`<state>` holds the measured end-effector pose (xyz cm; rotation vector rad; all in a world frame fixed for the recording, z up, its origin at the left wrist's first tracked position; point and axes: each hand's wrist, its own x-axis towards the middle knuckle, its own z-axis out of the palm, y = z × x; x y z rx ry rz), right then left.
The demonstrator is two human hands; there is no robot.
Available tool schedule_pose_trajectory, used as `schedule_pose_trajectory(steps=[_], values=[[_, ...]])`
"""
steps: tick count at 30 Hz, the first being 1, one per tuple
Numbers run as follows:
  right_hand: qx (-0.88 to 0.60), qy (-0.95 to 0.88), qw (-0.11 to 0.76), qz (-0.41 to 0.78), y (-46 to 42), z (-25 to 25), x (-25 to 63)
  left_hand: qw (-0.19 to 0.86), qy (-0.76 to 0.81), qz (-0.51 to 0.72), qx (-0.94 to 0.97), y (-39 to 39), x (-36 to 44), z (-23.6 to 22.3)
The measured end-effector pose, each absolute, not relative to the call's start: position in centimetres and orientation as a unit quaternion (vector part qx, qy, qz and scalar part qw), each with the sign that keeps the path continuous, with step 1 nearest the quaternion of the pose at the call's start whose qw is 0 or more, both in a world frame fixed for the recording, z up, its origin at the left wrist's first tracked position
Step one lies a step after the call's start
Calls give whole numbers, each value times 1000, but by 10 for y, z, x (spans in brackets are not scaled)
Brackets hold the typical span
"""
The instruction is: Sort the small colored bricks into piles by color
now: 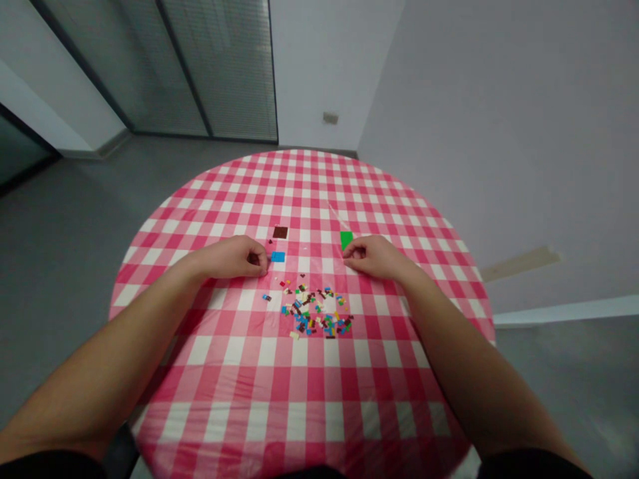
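Note:
My left hand [239, 257] rests on the round table [299, 386] with its fingers curled, fingertips right beside a small blue plate [278, 257]. Whether it grips the plate I cannot make out. My right hand [372, 255] lies with fingers curled inward, its fingertips touching the lower edge of a green plate [346, 239]. A brown plate [280, 232] lies just beyond the blue one. A scatter of several tiny coloured bricks [317, 311] lies between my forearms, nearer to me.
The table wears a red-and-white checked cloth and stands in a room corner. A grey wall [499, 120] rises to the right, glass partitions with blinds [214, 66] stand at the back left, and grey floor [60, 226] surrounds the table.

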<state>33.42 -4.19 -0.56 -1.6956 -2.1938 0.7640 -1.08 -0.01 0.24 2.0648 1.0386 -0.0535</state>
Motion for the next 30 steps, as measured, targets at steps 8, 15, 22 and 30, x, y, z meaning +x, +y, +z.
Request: schedule_pose_trajectory(steps=[8,15,22,30], values=[[-603,-745,71,277,-47,13,340,400,415,-21,817,-1,-11,4],[-600,-747,74,276,-45,10,337,409,415,-17,812,0,-11,1],[-605,-742,69,281,-45,10,339,407,415,-17,814,-1,-10,2],[-601,-744,85,279,-45,8,338,398,410,-23,820,-1,-11,3]])
